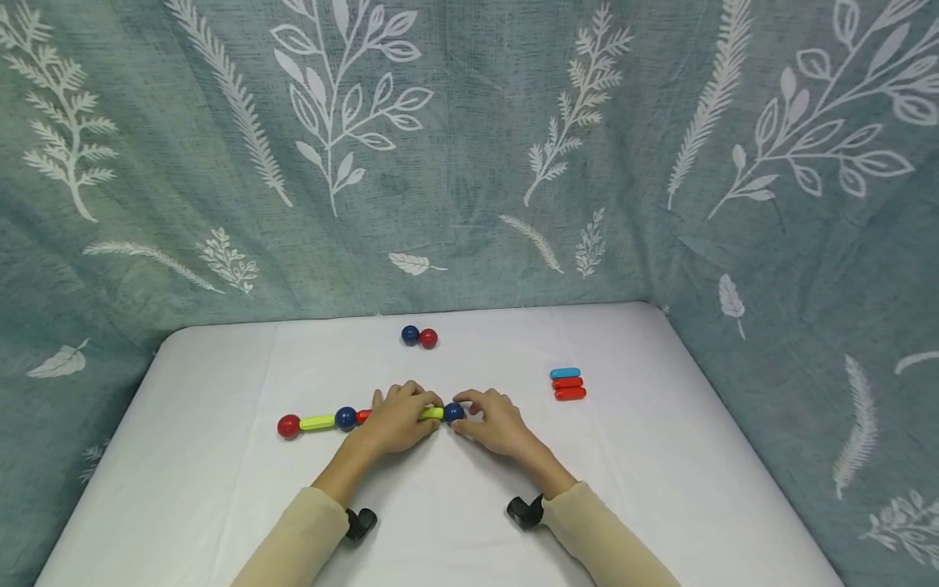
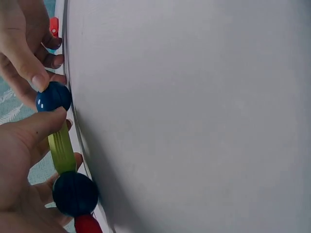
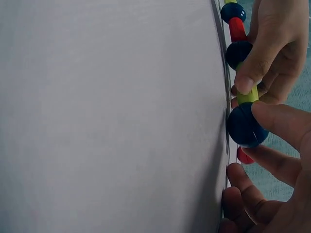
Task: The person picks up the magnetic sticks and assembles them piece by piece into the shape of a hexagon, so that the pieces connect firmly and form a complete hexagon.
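Note:
A row of toy balls and rods lies across the table: a red ball (image 1: 289,426), a yellow-green rod (image 1: 318,422), a blue ball (image 1: 346,418), a red rod (image 1: 363,417), then another blue ball (image 2: 75,193) hidden under the hand in the head view. My left hand (image 1: 398,420) grips the second yellow-green rod (image 2: 62,149), its thumb close to the row's right end. There, my right hand (image 1: 495,423) pinches the end blue ball (image 1: 453,412) between thumb and finger. This ball meets the rod's tip.
Farther back on the white table (image 1: 220,489), a loose blue ball (image 1: 410,335) sits beside a loose red ball (image 1: 429,337). To the right lie a light-blue rod (image 1: 565,373) and two red rods (image 1: 569,393). A patterned curtain (image 1: 469,163) surrounds the table's back and sides.

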